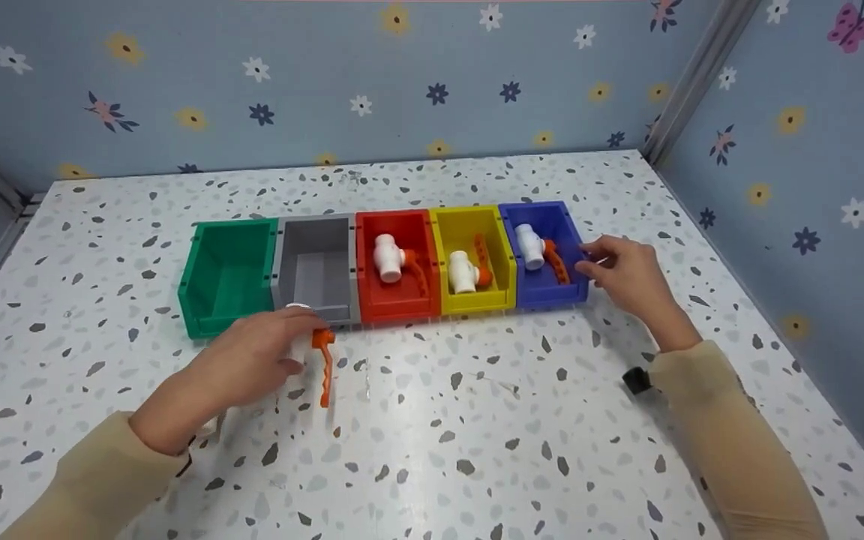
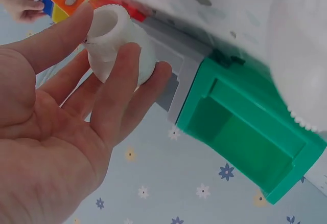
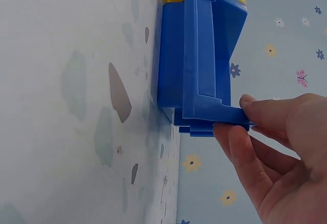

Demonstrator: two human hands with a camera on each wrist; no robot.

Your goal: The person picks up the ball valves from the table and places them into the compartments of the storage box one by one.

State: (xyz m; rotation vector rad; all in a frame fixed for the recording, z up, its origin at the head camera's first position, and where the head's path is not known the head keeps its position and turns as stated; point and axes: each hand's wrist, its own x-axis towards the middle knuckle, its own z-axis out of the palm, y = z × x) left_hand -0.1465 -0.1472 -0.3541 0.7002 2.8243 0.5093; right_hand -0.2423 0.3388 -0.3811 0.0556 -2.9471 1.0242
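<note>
My left hand (image 1: 248,360) holds a white ball valve (image 2: 115,42) with an orange lever handle (image 1: 326,375) in front of the grey bin (image 1: 316,281). The left wrist view shows thumb and fingers around its white body. At the right end of the row, my right hand (image 1: 631,277) pinches the side wall of the blue bin (image 3: 196,55) between thumb and fingers. A white valve with an orange handle lies in the blue bin, another (image 1: 463,273) in the yellow bin (image 1: 479,301), a third (image 1: 388,259) in the red bin (image 1: 400,309).
The green bin (image 1: 229,274) at the left end and the grey bin hold nothing visible. A white piece (image 1: 208,427) shows partly under my left wrist. Flowered panels (image 1: 357,75) stand behind and beside the speckled table (image 1: 432,435).
</note>
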